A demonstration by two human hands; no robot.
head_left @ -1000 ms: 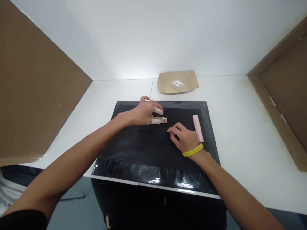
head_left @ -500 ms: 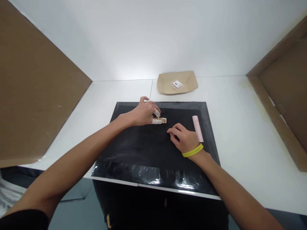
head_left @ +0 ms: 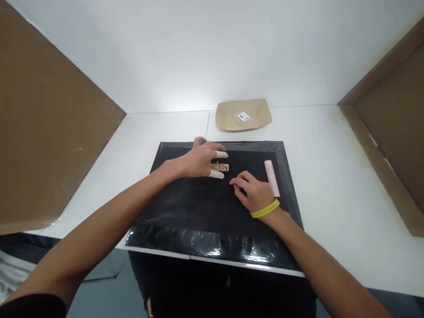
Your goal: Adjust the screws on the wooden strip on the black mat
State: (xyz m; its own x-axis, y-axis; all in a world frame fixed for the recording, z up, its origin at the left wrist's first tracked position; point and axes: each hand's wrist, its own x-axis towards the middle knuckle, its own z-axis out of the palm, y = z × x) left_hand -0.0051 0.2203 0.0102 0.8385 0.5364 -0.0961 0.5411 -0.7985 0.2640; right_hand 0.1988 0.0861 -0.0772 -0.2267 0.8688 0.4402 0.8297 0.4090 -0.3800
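Note:
My left hand (head_left: 202, 160) is spread over a small wooden strip (head_left: 221, 167) with metal fittings on it, lying on the black mat (head_left: 198, 203). White finger covers (head_left: 221, 154) sit on its thumb and index finger, which are apart on either side of the strip; the palm hides the strip's left end. To the right and nearer to me, my right hand (head_left: 253, 190) rests on the mat with curled fingers and tips pinched together. Whether anything is between those tips cannot be made out. A yellow wristband (head_left: 265, 209) circles that wrist.
A pale pink bar-shaped object (head_left: 272, 178) lies just beyond my right hand, near the mat's right edge. Behind the mat stands a brown paper tray (head_left: 228, 121) holding a small clear case (head_left: 243, 117) with a white label. Brown cardboard panels (head_left: 56, 123) flank the white table.
My left thumb and index finger have parted, and more of the wooden strip with its metal fittings shows between them. My right hand has stayed in place.

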